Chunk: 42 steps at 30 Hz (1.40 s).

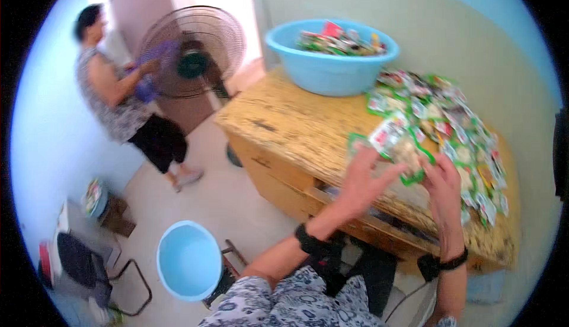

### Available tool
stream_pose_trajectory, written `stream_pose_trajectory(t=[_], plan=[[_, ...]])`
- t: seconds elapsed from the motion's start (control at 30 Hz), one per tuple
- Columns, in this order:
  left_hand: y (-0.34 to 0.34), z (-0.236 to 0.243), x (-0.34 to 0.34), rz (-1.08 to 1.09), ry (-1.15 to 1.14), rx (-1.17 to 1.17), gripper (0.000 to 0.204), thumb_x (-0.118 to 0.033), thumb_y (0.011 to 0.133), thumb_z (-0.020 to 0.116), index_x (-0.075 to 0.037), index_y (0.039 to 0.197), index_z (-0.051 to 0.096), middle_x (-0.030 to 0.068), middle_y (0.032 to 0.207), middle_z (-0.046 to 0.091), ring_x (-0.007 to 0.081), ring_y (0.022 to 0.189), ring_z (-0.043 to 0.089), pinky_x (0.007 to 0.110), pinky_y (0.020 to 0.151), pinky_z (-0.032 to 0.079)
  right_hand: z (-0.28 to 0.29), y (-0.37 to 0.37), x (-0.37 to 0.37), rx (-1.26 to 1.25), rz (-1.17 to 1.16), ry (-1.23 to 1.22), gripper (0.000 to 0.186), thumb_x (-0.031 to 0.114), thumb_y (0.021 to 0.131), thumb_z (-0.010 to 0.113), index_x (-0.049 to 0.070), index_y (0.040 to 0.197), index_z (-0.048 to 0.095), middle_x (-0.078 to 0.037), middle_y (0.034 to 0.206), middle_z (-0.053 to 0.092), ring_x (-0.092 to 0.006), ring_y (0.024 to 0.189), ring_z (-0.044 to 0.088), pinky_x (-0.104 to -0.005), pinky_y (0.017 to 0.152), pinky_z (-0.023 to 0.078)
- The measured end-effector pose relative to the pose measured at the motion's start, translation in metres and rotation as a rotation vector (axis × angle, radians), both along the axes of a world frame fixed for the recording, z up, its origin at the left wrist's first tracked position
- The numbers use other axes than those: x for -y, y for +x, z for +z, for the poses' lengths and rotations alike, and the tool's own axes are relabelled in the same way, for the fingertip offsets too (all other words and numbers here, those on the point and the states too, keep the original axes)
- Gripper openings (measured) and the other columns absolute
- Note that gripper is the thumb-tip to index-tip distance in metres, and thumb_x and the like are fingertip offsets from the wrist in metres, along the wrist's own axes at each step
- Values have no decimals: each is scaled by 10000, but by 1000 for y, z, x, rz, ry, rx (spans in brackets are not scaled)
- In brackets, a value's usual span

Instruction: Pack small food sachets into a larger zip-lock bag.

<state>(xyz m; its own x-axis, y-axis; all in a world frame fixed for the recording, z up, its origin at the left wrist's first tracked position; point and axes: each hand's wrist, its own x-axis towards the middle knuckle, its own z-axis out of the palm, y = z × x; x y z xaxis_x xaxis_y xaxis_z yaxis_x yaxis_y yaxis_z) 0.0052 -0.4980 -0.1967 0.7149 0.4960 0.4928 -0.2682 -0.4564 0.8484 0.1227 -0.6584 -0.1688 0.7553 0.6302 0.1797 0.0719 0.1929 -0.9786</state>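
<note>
Above the near edge of a worn yellow wooden cabinet (pixel 308 110), both my hands are on a clear, green-edged food packet (pixel 406 149) with pale contents. My left hand (pixel 363 184) grips its left side, the thumb lying across the front. My right hand (pixel 444 184) pinches its right edge between thumb and fingers. Right beside it, a pile of similar small packets (pixel 468 131) spreads over the cabinet top. Blur hides whether one packet or two overlap in my hands.
A blue basin (pixel 332 72) of packets stands at the cabinet's far end. Another blue basin (pixel 189 262) is low on the left. A large fan (pixel 192 60) and a person (pixel 121 90) holding something purple are beyond. A chair (pixel 89 262) stands lower left.
</note>
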Motion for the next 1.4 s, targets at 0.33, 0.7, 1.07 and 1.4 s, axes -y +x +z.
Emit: stream_pose_trajectory(t=[0.33,0.7,1.07,1.4], plan=[[-10,16,34,-365,-530,160,350,-172,966,681,17,1252,611,36,1143,690,106,1041,614,297,874,518,-5,-27,29,229,-49,-52,232,123,951,646,19,1148,583,-64,1065,692,-164,963,673,-301,885,545],[-26,36,52,-539,427,-337,507,-303,916,721,2,1288,560,223,994,676,391,880,660,436,744,511,33,-19,94,596,53,-317,229,139,871,727,23,1067,704,-38,860,700,-90,765,621,-258,616,442],[-2,28,70,-137,277,-125,405,-131,909,728,-35,1283,607,89,1022,703,139,857,662,266,683,515,-4,-1,147,137,-336,-141,110,134,970,642,31,1006,632,5,804,630,-50,614,555,-208,448,448],[34,6,100,162,775,-78,477,-416,838,773,-1,1002,605,141,879,621,331,811,630,421,698,517,-32,-2,148,68,-552,-36,162,63,986,577,-10,1131,576,-79,1008,689,-133,806,687,-276,587,623]])
